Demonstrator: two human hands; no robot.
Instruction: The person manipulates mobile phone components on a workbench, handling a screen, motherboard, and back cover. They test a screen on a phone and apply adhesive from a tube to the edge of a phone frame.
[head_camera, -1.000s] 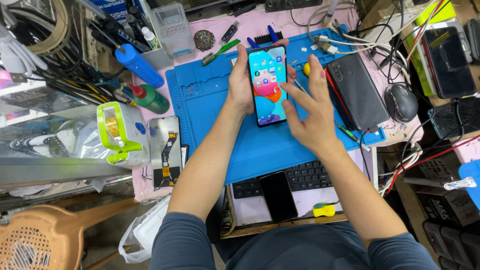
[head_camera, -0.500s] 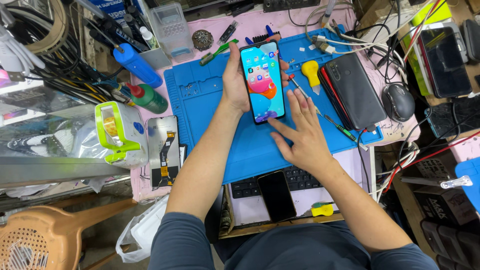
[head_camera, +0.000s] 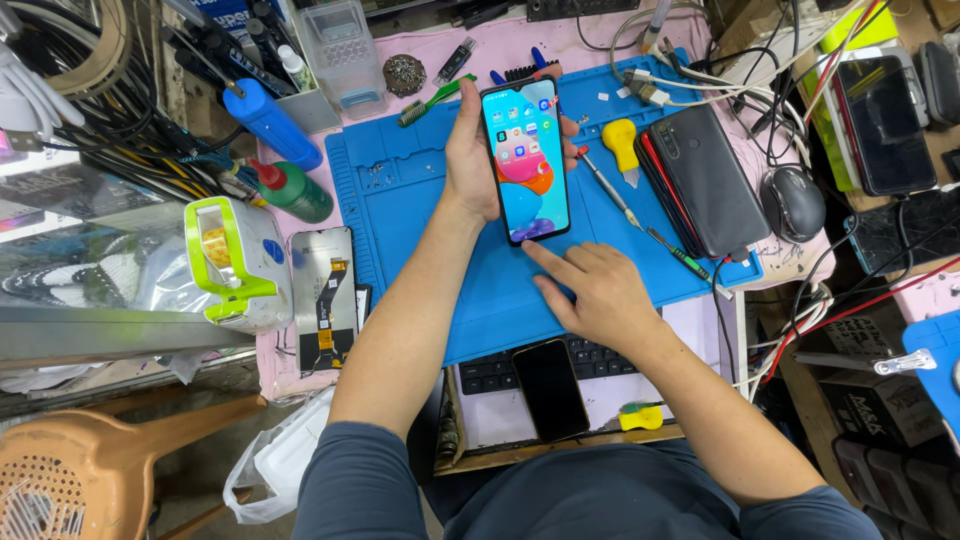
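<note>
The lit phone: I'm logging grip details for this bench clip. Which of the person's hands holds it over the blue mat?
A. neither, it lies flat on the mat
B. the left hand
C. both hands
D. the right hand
B: the left hand grips the lit phone by its edges, while the right hand rests on the blue mat below it.

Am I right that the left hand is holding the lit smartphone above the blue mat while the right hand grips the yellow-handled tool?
Not quite. The left hand does hold the lit smartphone above the blue mat, but the right hand rests on the mat, apart from the yellow-handled tool, which lies untouched. The head view shows this.
</note>
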